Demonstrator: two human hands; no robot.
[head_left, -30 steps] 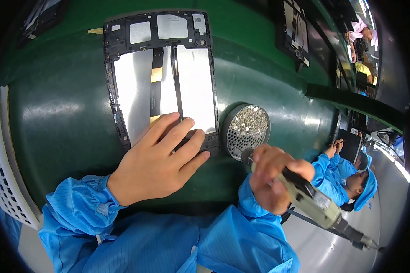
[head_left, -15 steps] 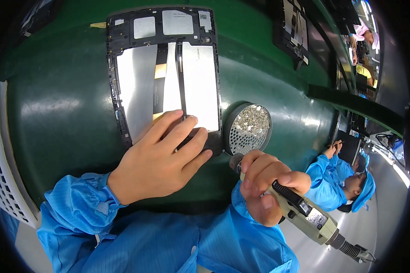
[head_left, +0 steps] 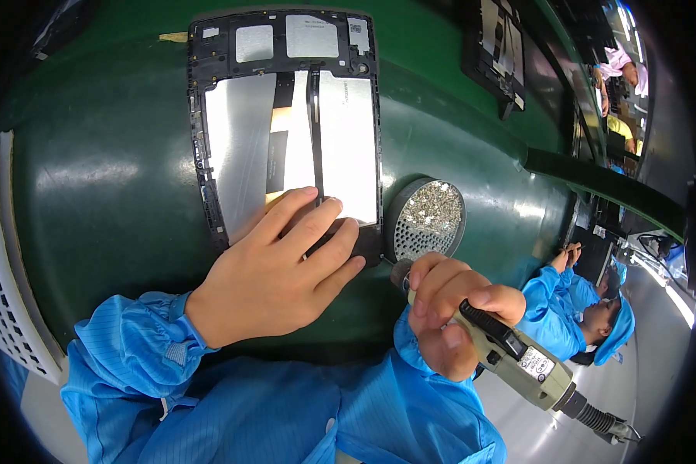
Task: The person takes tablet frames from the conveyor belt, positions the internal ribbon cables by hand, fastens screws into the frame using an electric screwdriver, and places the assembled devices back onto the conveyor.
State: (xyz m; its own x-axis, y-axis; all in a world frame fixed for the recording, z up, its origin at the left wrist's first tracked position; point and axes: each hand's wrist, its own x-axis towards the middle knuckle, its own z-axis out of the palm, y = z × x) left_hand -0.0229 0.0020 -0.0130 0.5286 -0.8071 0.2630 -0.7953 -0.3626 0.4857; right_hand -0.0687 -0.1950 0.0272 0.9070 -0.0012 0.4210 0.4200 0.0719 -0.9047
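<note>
An opened tablet housing point(head_left: 240, 155), black-framed with silver plates and a dark ribbon cable down its middle, lies on the green bench. My left hand point(head_left: 274, 274) rests across its near end, fingers spread over the cable and plates. In my right hand point(head_left: 460, 309) is an olive-green electric screwdriver point(head_left: 522, 359), fingers wrapped round its body near the black lever. Its bit points left, its tip beside the tablet's near right corner; whether it touches is too small to tell. Just right of the tablet stands a round dish point(head_left: 429, 207) of small silver screws, with a perforated section.
A white slotted tray point(head_left: 23, 294) stands at the left edge. Another opened device point(head_left: 496, 54) lies at the far right, near a green rail point(head_left: 603, 182). A co-worker in blue point(head_left: 576, 317) sits to the right. The screwdriver's cord point(head_left: 595, 417) trails lower right.
The tablet and my left hand on it have shifted slightly right. The screwdriver stays nearly in place, its bit still by the tablet's near right corner.
</note>
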